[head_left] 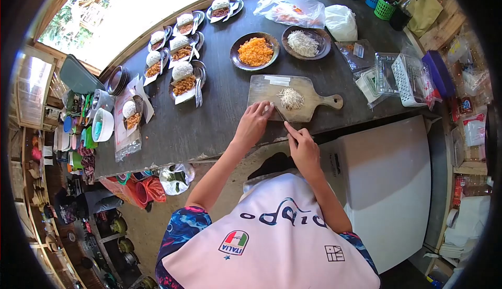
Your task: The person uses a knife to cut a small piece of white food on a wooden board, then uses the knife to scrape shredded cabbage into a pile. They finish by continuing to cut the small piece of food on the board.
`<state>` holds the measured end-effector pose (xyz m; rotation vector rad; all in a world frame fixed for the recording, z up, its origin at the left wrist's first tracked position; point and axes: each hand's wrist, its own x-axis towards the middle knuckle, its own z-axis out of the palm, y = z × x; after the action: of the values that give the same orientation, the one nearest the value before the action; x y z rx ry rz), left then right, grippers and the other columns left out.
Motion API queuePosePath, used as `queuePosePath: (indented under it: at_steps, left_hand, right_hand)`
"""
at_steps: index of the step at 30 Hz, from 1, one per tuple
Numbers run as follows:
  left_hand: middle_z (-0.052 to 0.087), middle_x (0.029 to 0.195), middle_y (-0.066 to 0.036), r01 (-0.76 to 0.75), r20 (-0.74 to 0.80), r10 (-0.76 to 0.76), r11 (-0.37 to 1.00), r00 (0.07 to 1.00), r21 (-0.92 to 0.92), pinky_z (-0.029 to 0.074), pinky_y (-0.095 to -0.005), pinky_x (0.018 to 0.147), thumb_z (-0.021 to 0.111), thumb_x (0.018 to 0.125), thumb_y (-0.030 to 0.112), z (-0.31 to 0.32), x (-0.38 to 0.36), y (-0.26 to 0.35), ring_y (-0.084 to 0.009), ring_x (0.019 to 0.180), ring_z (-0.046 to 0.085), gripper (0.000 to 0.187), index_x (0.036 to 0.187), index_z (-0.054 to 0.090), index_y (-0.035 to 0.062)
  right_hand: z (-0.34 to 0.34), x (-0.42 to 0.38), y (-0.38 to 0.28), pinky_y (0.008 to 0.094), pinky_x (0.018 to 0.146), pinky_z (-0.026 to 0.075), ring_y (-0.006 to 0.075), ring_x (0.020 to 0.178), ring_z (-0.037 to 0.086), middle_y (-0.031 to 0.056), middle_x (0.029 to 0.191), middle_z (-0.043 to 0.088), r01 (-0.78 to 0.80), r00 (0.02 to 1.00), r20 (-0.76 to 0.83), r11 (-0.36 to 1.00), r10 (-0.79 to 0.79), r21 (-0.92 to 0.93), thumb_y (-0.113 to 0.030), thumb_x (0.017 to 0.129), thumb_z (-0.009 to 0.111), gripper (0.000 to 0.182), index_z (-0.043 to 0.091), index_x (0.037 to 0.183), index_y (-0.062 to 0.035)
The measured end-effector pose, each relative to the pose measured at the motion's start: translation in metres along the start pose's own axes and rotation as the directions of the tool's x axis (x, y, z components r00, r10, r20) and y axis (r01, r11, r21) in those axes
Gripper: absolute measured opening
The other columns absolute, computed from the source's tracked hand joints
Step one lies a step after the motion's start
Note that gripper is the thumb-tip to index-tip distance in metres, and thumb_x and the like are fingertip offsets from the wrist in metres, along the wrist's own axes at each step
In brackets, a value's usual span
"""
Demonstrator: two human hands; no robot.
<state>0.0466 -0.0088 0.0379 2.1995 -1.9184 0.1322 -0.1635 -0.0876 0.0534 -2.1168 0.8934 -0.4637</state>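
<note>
The knife [281, 114] is at the near edge of the wooden cutting board [309, 100], long axis slanting forward-left, tip away from the body. Right fingers grasp its handle, that hand [304, 149] angled inward; the left hand [254, 117], fingers bent, pinches 1 pale piece [267, 108].

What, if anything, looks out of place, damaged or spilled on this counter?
No spill stands out. The white perforated plastic basket at the right looks askew, leaning among clear plastic packaging. The dark counter's front edge also looks worn, with pale, chipped-looking patches.
</note>
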Motion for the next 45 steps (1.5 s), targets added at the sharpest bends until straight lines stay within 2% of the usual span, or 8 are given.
queuePosePath:
  at_steps: [8,11,14,20,26,35,41,45]
  left_hand:
    - [0.052,0.147,-0.015,0.001,-0.059,-0.005,0.998,0.998,-0.06,0.043,-0.042,0.115,0.063,0.095,0.024,0.007,-0.009,0.006,-0.0299,0.135,0.051,0.06,0.145,0.056,-0.0063]
    - [0.05,0.149,-0.014,-0.021,-0.053,0.016,0.995,0.998,-0.098,0.042,-0.0427,0.116,0.062,0.096,0.026,0.012,-0.01,-0.002,-0.0304,0.138,0.048,0.06,0.147,0.055,-0.005]
    - [0.049,0.149,-0.013,-0.045,-0.062,0.038,0.992,0.997,-0.115,0.042,-0.0423,0.116,0.062,0.095,0.027,0.011,-0.012,-0.006,-0.0297,0.137,0.048,0.061,0.148,0.055,-0.0046]
    - [0.05,0.149,-0.012,-0.071,-0.071,0.061,0.987,0.996,-0.141,0.043,-0.0408,0.116,0.063,0.094,0.026,0.012,-0.009,-0.013,-0.0282,0.133,0.05,0.062,0.146,0.056,-0.0059]
    - [0.05,0.15,-0.012,-0.086,-0.067,0.077,0.985,0.995,-0.153,0.044,-0.0404,0.115,0.064,0.091,0.025,0.015,-0.01,-0.018,-0.0277,0.131,0.05,0.061,0.143,0.059,-0.0072]
    - [0.05,0.151,-0.012,-0.083,-0.096,0.073,0.99,0.993,-0.112,0.045,-0.0394,0.114,0.066,0.089,0.024,0.021,-0.014,-0.012,-0.0272,0.13,0.052,0.062,0.141,0.059,-0.0092]
    - [0.052,0.147,-0.013,-0.141,-0.094,0.131,0.983,0.987,-0.118,0.045,-0.0381,0.114,0.066,0.089,0.024,0.02,-0.01,-0.022,-0.027,0.129,0.052,0.063,0.141,0.059,-0.0107]
    - [0.052,0.147,-0.013,-0.139,-0.076,0.131,0.985,0.988,-0.103,0.045,-0.0378,0.113,0.066,0.088,0.024,0.019,-0.008,-0.019,-0.0274,0.129,0.052,0.063,0.139,0.06,-0.0115]
  right_hand:
    - [0.002,0.001,-0.013,0.0507,0.076,0.056,0.0405,0.086,0.069,0.0143,0.093,0.066,-0.083,0.991,0.089,0.972,0.104,-0.219,-0.027,0.108,0.058,0.045,0.058,0.153,-0.0352]
    - [0.007,0.004,-0.012,0.0525,0.068,0.059,0.0404,0.075,0.071,0.0156,0.085,0.065,-0.016,0.997,0.069,0.944,0.042,-0.33,-0.028,0.109,0.057,0.049,0.053,0.156,-0.0382]
    - [0.002,0.006,-0.009,0.053,0.068,0.059,0.041,0.073,0.071,0.0151,0.084,0.066,0.002,0.994,0.11,0.966,0.027,-0.259,-0.028,0.109,0.056,0.05,0.051,0.158,-0.0396]
    - [-0.008,0.007,-0.022,0.0535,0.068,0.059,0.041,0.073,0.071,0.0155,0.084,0.068,-0.007,0.979,0.181,0.911,0.089,-0.412,-0.028,0.111,0.054,0.053,0.045,0.161,-0.041]
    - [-0.011,0.017,-0.024,0.0549,0.068,0.058,0.0412,0.076,0.072,0.0175,0.087,0.071,-0.044,0.966,0.219,0.922,0.137,-0.384,-0.028,0.111,0.053,0.054,0.042,0.162,-0.0433]
    - [-0.004,0.014,-0.032,0.0509,0.07,0.053,0.0432,0.08,0.07,0.0221,0.091,0.071,-0.113,0.967,0.178,0.934,0.182,-0.34,-0.018,0.108,0.059,0.056,0.049,0.159,-0.0386]
    - [-0.006,0.001,-0.04,0.0481,0.07,0.053,0.0409,0.08,0.07,0.0197,0.093,0.073,-0.112,0.983,0.1,0.938,0.153,-0.329,-0.018,0.108,0.06,0.053,0.052,0.158,-0.0369]
    - [-0.001,0.006,-0.035,0.0507,0.068,0.056,0.0367,0.078,0.072,0.0133,0.085,0.07,-0.062,0.987,0.109,0.908,0.117,-0.415,-0.023,0.109,0.059,0.054,0.049,0.159,-0.04]
